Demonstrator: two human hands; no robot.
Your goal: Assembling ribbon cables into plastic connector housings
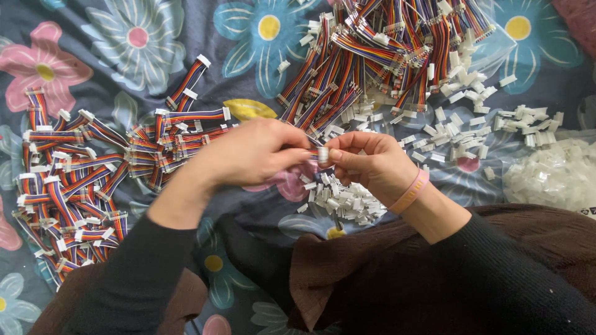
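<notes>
My left hand and my right hand meet over the floral cloth. Between their fingertips sits a small white plastic connector on the end of a short rainbow ribbon cable, mostly hidden inside my left hand. Both hands pinch it. Just below the hands lies a small heap of loose white connectors. A pink band circles my right wrist.
A big pile of rainbow ribbon cables lies at the top. Another spread of cables covers the left. Loose white connectors scatter at right, beside a clear bag of them. Brown fabric covers the near edge.
</notes>
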